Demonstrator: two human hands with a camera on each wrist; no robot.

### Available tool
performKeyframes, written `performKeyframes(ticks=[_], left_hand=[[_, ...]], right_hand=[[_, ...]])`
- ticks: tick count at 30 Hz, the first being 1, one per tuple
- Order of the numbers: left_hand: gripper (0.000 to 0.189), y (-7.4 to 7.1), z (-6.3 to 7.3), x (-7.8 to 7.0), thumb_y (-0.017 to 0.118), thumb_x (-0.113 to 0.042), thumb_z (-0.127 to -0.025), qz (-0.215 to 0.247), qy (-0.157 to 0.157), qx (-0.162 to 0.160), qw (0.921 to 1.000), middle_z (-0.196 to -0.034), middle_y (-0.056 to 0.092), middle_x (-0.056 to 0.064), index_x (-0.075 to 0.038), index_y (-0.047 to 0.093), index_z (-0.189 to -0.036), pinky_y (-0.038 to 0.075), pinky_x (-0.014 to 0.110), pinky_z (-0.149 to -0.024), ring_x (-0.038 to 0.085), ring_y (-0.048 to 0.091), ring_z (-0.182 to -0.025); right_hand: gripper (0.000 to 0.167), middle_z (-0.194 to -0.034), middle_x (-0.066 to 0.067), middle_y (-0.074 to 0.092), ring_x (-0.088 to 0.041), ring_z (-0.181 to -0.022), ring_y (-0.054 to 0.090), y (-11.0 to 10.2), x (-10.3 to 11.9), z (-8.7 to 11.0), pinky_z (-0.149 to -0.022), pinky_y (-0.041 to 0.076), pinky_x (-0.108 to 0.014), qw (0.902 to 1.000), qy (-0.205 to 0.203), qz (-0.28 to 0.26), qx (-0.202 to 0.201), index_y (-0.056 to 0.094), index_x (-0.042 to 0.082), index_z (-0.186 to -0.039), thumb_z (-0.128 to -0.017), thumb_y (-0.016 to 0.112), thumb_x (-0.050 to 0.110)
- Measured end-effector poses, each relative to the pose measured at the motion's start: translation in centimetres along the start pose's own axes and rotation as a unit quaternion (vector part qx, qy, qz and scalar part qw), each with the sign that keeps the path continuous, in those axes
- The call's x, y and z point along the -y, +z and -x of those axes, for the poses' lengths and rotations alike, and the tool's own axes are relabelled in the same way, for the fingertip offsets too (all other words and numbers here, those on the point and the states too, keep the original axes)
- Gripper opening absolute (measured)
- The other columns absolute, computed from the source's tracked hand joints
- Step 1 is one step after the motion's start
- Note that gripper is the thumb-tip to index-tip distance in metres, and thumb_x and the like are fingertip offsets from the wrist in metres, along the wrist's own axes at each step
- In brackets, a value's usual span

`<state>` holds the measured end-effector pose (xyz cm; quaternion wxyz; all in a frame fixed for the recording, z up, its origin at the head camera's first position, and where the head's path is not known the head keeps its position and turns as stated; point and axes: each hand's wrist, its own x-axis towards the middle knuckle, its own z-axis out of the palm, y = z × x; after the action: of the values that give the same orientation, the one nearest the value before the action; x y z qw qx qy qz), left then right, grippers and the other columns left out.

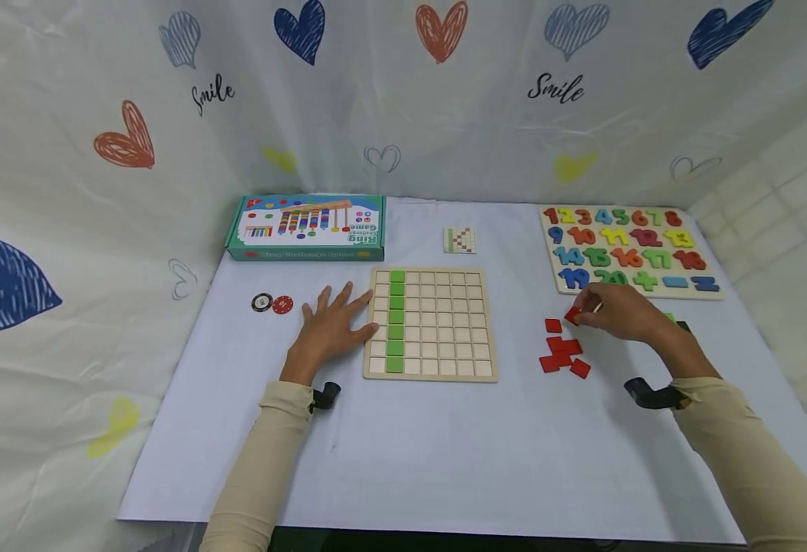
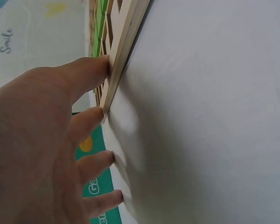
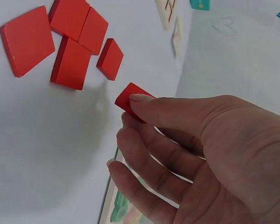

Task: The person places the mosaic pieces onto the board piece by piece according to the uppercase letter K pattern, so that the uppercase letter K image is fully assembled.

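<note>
My right hand [image 1: 614, 310] pinches a small red square tile [image 3: 124, 96] between thumb and fingers, slightly above the table. Several more red tiles [image 1: 564, 346] lie loosely grouped just below it. With fingers spread, my left hand [image 1: 331, 331] rests at the left side of a wooden grid board [image 1: 445, 377]. In the left wrist view its thumb and index fingertip touch the edge of the board [image 2: 119, 60]. One column of the grid, second from the left, is filled with green tiles [image 1: 395, 316]; the other squares show bare wood.
A green-edged game box [image 1: 307, 253] stands behind my left hand. Black and red round chips [image 1: 282, 305] lie left of it. A small pattern card [image 1: 459, 240] sits behind the board. The number puzzle [image 1: 624, 245] is back right; green and black pieces [image 1: 683, 326] are partly hidden by my right wrist.
</note>
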<state>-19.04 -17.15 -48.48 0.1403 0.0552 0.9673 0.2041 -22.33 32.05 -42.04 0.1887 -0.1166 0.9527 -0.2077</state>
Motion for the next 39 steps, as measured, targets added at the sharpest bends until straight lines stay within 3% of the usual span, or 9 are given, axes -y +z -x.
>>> performKeyframes(ticks=[6, 12, 25, 30, 39], left_hand=[[0.074, -0.4, 0.2, -0.4, 0.065, -0.053, -0.102, -0.003, 0.002, -0.003, 1.0000, -0.178, 0.020, 0.009, -0.032, 0.037, -0.167, 0.010, 0.080, -0.121, 0.046, 0.006, -0.163], [0.073, -0.6, 0.4, -0.6, 0.064, -0.053, -0.102, -0.009, 0.003, -0.001, 1.0000, -0.177, 0.021, 0.010, -0.031, 0.038, -0.166, 0.011, 0.080, -0.121, 0.047, 0.006, -0.163], [0.074, 0.1, 0.3, -0.6, 0.062, -0.055, -0.102, -0.016, -0.004, -0.001, 0.9999, -0.178, 0.019, 0.008, -0.033, 0.035, -0.167, 0.009, 0.078, -0.123, 0.046, 0.006, -0.163], [0.074, 0.4, 0.3, -0.3, 0.062, -0.055, -0.102, -0.021, -0.004, -0.001, 0.9998, -0.178, 0.018, 0.008, -0.033, 0.034, -0.167, 0.009, 0.079, -0.123, 0.046, 0.006, -0.163], [0.072, 0.5, 0.6, -0.8, 0.058, -0.056, -0.104, -0.028, 0.000, -0.001, 0.9996, -0.179, 0.017, 0.008, -0.033, 0.033, -0.168, 0.008, 0.079, -0.122, 0.046, 0.005, -0.163]], right_hand=[[0.020, -0.107, -0.014, 0.072, -0.033, -0.102, 0.065, 0.2, 0.8, -0.5, -0.079, 0.058, -0.040, 0.9998, -0.017, -0.009, -0.011, 0.069, 0.001, -0.113, -0.097, 0.076, 0.012], [0.022, -0.111, -0.014, 0.072, -0.032, -0.104, 0.066, 1.1, 3.1, -2.1, -0.082, 0.060, -0.041, 0.9989, -0.033, -0.019, -0.029, 0.070, 0.002, -0.119, -0.099, 0.074, 0.011], [0.017, -0.109, -0.013, 0.073, -0.027, -0.094, 0.064, 3.5, 8.9, -8.9, -0.079, 0.056, -0.039, 0.9918, -0.114, -0.039, -0.043, 0.071, 0.004, -0.117, -0.102, 0.070, 0.010], [0.015, -0.110, -0.014, 0.073, -0.028, -0.095, 0.065, 4.2, 11.1, -11.4, -0.083, 0.055, -0.043, 0.9903, -0.126, -0.041, -0.043, 0.071, 0.002, -0.115, -0.102, 0.069, 0.010], [0.017, -0.112, -0.017, 0.072, -0.031, -0.101, 0.063, 5.4, 10.8, -13.2, -0.091, 0.052, -0.048, 0.9917, -0.112, -0.051, -0.036, 0.073, 0.001, -0.115, -0.102, 0.068, 0.010]])
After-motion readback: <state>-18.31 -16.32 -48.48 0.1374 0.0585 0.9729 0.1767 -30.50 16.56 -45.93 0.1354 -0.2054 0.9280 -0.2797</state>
